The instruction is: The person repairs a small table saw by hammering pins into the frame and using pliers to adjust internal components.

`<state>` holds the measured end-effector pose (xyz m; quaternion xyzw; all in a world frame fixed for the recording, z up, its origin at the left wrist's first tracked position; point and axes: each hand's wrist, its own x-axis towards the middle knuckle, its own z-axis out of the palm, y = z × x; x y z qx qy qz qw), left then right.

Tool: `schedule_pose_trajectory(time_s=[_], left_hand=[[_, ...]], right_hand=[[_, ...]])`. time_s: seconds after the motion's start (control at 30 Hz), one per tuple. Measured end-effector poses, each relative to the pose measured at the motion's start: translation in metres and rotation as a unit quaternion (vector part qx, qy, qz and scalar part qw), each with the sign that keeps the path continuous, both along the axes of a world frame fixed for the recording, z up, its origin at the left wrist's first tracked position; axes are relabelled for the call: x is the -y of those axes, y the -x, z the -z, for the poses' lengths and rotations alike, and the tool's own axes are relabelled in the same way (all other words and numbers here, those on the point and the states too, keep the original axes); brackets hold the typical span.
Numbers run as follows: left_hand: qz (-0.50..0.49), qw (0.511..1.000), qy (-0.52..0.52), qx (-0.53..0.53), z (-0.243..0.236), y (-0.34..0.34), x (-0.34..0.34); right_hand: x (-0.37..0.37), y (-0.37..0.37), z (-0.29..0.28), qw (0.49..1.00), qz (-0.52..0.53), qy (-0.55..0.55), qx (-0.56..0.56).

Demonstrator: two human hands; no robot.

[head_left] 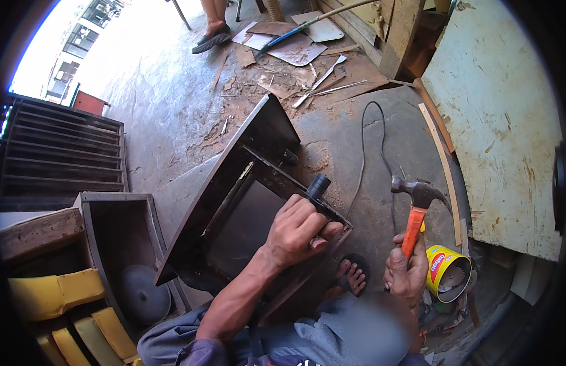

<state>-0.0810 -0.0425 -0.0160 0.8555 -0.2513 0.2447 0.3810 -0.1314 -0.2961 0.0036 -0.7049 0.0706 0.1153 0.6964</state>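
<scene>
My right hand (407,268) is wrapped around the orange handle of a claw hammer (419,204), held upright with its dark metal head above the floor. My left hand (297,230) is closed in a fist over the edge of a dark wooden furniture piece (243,210), which lies tilted in front of me. A short black cylinder (319,185) sticks out just beyond the left knuckles. What the fist grips is mostly hidden, and I cannot tell whether the cylinder is part of it.
A yellow tin (446,274) stands at the right, near a pale panel (508,134). A black cable (363,146) loops over the floor. Wood scraps (295,49) lie at the far side, near another person's foot (212,38). Dark wooden boxes (121,226) and yellow blocks (57,293) are at the left.
</scene>
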Motion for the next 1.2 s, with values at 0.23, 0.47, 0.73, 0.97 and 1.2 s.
schedule_pose_trajectory(time_s=[0.23, 0.47, 0.73, 0.97, 1.2], left_hand=[[0.011, 1.0, 0.016, 0.011, 0.014, 0.0, -0.009], [-0.005, 1.0, -0.007, 0.02, 0.015, -0.003, -0.004], [0.002, 0.999, -0.01, 0.045, 0.022, -0.01, -0.002], [-0.043, 0.998, -0.023, 0.044, 0.022, -0.013, 0.001], [-0.032, 0.998, -0.024, 0.047, 0.016, -0.016, 0.007]], right_hand=[[-0.003, 0.006, 0.001, 1.0, -0.005, 0.009, -0.027], [-0.01, 0.007, 0.007, 1.0, -0.006, 0.014, -0.026], [-0.01, 0.006, 0.01, 0.999, -0.018, 0.018, -0.023], [-0.01, 0.007, 0.007, 0.999, -0.015, 0.009, -0.029], [-0.019, 0.007, -0.007, 0.998, 0.015, -0.047, -0.043]])
